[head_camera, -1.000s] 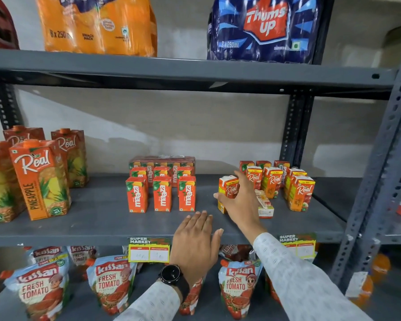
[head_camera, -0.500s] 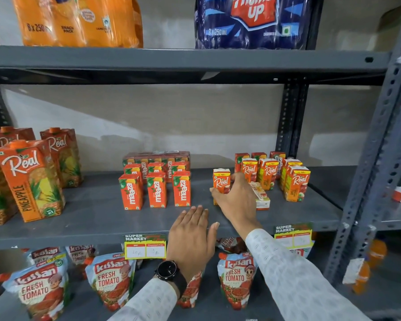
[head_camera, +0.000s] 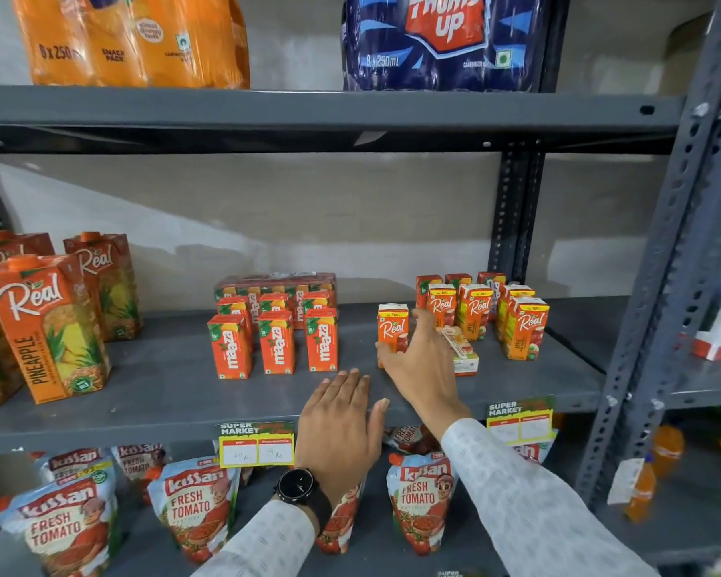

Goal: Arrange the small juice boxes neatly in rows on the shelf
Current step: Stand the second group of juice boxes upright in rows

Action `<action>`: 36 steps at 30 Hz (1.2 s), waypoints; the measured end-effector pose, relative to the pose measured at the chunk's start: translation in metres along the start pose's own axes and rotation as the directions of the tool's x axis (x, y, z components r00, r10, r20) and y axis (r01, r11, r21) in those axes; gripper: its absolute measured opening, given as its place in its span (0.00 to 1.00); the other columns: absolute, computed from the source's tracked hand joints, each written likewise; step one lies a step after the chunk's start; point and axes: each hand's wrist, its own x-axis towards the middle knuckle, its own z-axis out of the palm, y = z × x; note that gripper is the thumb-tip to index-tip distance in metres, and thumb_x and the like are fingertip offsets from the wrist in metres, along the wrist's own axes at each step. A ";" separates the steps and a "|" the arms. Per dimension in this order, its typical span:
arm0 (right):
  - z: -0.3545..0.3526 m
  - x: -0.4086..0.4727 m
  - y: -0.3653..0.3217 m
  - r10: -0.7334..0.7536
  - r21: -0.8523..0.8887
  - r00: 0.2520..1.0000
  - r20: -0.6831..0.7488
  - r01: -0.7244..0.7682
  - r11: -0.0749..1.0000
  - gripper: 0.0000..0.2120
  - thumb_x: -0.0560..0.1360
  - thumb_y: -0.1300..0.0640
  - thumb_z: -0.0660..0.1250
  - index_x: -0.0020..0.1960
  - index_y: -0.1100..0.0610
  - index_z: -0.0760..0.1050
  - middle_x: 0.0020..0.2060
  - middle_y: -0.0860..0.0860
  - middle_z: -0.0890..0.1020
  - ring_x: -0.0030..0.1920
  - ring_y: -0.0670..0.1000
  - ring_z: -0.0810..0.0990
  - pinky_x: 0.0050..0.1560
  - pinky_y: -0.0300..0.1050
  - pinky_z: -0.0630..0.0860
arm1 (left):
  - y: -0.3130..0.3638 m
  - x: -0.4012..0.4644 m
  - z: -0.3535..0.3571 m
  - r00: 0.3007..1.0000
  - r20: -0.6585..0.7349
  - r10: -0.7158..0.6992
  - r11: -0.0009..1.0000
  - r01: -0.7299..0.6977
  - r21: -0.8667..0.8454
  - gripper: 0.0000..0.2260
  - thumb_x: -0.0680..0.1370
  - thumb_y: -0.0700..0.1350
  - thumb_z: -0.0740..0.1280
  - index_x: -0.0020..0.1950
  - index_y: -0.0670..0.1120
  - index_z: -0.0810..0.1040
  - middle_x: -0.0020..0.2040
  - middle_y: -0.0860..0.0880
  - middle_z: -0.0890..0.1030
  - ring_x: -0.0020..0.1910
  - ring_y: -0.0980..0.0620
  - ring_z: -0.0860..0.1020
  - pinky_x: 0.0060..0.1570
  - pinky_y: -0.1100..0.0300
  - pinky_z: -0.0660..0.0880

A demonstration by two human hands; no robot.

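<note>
On the grey middle shelf (head_camera: 163, 393), a small orange Real juice box (head_camera: 392, 326) stands upright, apart from the other small Real boxes (head_camera: 479, 310), which stand in rows to its right. My right hand (head_camera: 417, 364) wraps its lower part, thumb at the front left and fingers behind. Another small box (head_camera: 463, 354) lies on its side just right of that hand. Small Maaza boxes (head_camera: 275, 339) stand in neat rows to the left. My left hand (head_camera: 340, 426), with a watch on the wrist, rests flat on the shelf's front edge, fingers spread.
Large Real pineapple cartons (head_camera: 46, 326) stand at the shelf's left end. A wrapped Maaza pack (head_camera: 275, 283) sits behind the Maaza rows. Drink multipacks (head_camera: 442, 39) fill the shelf above and tomato pouches (head_camera: 192, 505) the one below. A shelf upright (head_camera: 658, 285) stands on the right.
My right hand has slid lower around the single Real box, which stays upright in about the same spot. The left hand has kept its place on the shelf edge.
</note>
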 end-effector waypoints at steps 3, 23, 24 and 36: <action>-0.024 0.000 0.005 -0.147 -0.075 0.967 -0.206 0.134 0.988 0.21 0.77 0.48 0.72 0.67 0.51 0.69 0.55 0.49 0.83 0.51 0.49 0.83 0.45 0.44 0.82 | 0.000 0.000 0.000 1.000 0.001 -0.004 1.000 0.004 -0.001 0.27 0.84 0.60 0.51 0.69 0.45 0.79 0.69 0.46 0.80 0.70 0.48 0.76 0.72 0.50 0.69; -0.077 0.041 0.049 0.457 -0.511 0.832 0.315 -0.257 0.820 0.39 0.66 0.19 0.59 0.59 0.50 0.74 0.54 0.50 0.80 0.57 0.58 0.80 0.58 0.59 0.78 | 0.000 0.000 -0.004 0.998 0.060 -0.011 1.000 0.012 -0.011 0.33 0.83 0.62 0.42 0.75 0.47 0.73 0.75 0.47 0.74 0.75 0.49 0.70 0.77 0.50 0.63; -0.078 0.044 0.048 0.466 -0.498 0.821 0.331 -0.268 0.825 0.36 0.68 0.22 0.62 0.60 0.51 0.74 0.54 0.51 0.80 0.56 0.58 0.80 0.58 0.59 0.78 | 0.000 0.000 -0.003 0.998 0.060 -0.013 1.000 0.014 -0.013 0.33 0.83 0.62 0.42 0.74 0.46 0.74 0.74 0.47 0.74 0.75 0.49 0.70 0.76 0.50 0.64; -0.096 0.060 0.018 0.276 -0.115 0.934 0.228 -0.256 0.960 0.29 0.67 0.58 0.83 0.62 0.48 0.73 0.57 0.50 0.80 0.55 0.54 0.80 0.47 0.49 0.77 | 0.001 0.000 -0.005 0.998 0.069 -0.012 1.000 0.013 -0.012 0.32 0.83 0.62 0.43 0.75 0.46 0.73 0.75 0.47 0.74 0.76 0.49 0.69 0.77 0.50 0.63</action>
